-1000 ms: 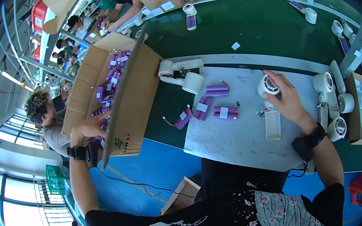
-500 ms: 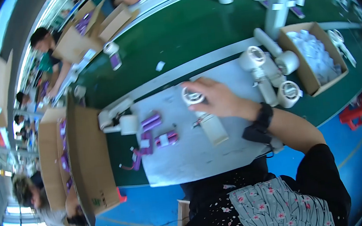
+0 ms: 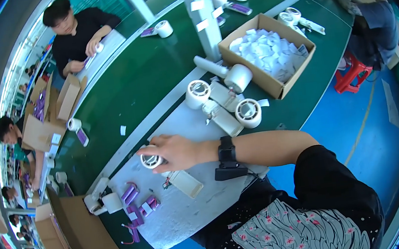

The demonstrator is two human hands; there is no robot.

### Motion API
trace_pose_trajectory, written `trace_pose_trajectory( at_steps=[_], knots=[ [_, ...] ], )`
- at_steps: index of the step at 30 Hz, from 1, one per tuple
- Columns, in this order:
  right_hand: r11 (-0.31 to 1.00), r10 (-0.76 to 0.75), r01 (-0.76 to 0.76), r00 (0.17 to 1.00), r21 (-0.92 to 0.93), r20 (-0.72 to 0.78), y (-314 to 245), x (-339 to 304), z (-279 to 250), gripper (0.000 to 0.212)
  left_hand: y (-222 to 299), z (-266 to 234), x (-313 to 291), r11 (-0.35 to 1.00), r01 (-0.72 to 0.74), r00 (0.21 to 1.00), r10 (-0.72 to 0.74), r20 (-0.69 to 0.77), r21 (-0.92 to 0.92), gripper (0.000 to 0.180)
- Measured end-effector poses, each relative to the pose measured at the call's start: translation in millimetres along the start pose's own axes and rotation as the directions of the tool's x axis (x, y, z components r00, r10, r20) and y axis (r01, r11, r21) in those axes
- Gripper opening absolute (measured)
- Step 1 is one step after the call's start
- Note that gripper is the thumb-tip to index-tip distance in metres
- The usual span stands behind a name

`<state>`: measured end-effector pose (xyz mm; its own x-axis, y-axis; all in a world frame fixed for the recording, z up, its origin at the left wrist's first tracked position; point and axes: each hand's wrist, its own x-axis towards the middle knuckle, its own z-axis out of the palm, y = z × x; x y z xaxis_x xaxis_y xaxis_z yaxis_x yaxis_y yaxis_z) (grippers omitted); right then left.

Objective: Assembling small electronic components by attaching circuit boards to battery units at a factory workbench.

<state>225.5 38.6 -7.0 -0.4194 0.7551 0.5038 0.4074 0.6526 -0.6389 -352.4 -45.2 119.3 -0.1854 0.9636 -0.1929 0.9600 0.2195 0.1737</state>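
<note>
My right hand (image 3: 179, 151), with a black band on the wrist, is closed round the white round head of a handheld fan (image 3: 150, 159). The fan's flat pale handle (image 3: 186, 183) lies on the grey mat (image 3: 172, 228), with small wires showing near the joint. Left of it lie several purple battery packs (image 3: 135, 214), some with thin red leads. My left hand is out of view. A tall open cardboard box (image 3: 86, 231) stands at the lower left. Further white fans (image 3: 249, 114) lie at the mat's far right corner.
A cardboard box (image 3: 246, 23) of crumpled white pieces stands by a pale post (image 3: 199, 21). White fan parts (image 3: 111, 202) sit beside the left box. Across the green bench (image 3: 162, 60) a person in black (image 3: 81, 34) works. Another person sits at far right near a red stool (image 3: 351, 77).
My view has swung to the right, so everything appears shifted. My left arm, earlier reaching into the cardboard box, has gone out of view. My right hand still holds the fan's head.
</note>
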Motion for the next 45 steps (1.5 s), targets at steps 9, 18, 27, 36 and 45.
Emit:
trace_pose_trajectory(
  at_steps=[9, 18, 27, 36, 45],
  knots=[
    [0.998, 0.027, -0.029, 0.999, 0.051, 0.039, -1, -2, 3, 0.061, 74, -32, 71, 0.979, -0.198, 0.979, 0.195, -0.051, -0.049, 0.05],
    [0.997, 0.043, -0.048, 0.995, 0.055, 0.086, 0, 0, 1, 0.063, 126, -6, 127, 0.92, -0.333, 0.943, 0.324, -0.076, -0.207, 0.047],
    [0.996, 0.005, -0.007, 1.0, 0.087, 0.025, 4, 1, 14, 0.063, 145, 22, 146, 0.839, -0.387, 0.922, 0.36, -0.143, -0.382, 0.043],
    [0.996, 0.028, -0.032, 0.998, 0.083, 0.05, 1, 1, 5, 0.065, 155, 28, 155, 0.768, -0.406, 0.912, 0.371, -0.173, -0.495, 0.039],
    [0.993, -0.081, 0.083, 0.996, 0.087, -0.025, 12, -1, 8, 0.06, 8, -32, -41, 0.859, -0.103, 0.972, -0.021, -0.234, -0.502, 0.036]
  ],
)
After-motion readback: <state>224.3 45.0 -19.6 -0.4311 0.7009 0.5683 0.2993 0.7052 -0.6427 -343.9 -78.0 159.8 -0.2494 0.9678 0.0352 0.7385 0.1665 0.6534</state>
